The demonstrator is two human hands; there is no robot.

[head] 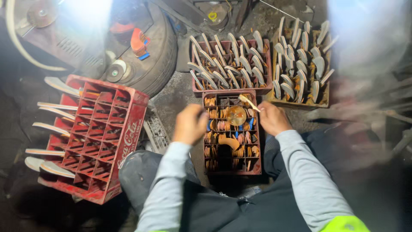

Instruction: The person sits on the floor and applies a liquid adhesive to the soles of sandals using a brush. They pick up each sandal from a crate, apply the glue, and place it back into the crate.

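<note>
Above crate [232, 167] — stick [249, 102] in rt hand [272, 118]

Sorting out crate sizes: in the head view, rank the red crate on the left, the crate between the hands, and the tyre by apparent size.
1. Red crate, though it lies nearest.
2. Tyre, partly hidden, so unsure.
3. Crate between the hands.

The tilted crate [112, 129] at nine o'clock is bright red with white lettering. The small crate [232, 165] at centre is duller red, packed with orange-brown pieces [227, 141] and flecks of blue. Pale cream blades [227, 64] at twelve o'clock; sleeves [169, 189] grey, one cuff [345, 224] neon yellow.
</note>
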